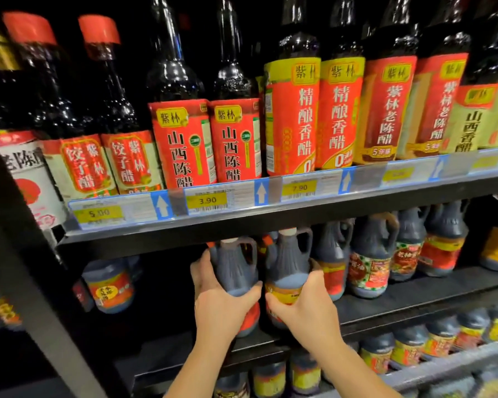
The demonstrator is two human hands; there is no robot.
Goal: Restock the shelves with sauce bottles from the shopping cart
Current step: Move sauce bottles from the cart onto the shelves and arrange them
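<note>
Gripping the left bottle [234, 268] in your left hand [220, 304] and the right bottle [288, 268] in your right hand [301, 310], you're mid-restock; the shelf [414, 297] gap to their left is unfilled.

A black metal shelving unit fills the frame. Its upright post [26, 254] slants down the left side. The top shelf [270, 222] crosses the middle, rising toward the right. It is fronted by a clear price rail [365, 179] carrying yellow price tags [207, 200] and blue arrow markers [261, 193]. The middle shelf [414, 297] runs across the lower right. The lowest shelf [457, 360] has a pale rail. The recess [161, 282] behind lies in deep shadow.
</note>
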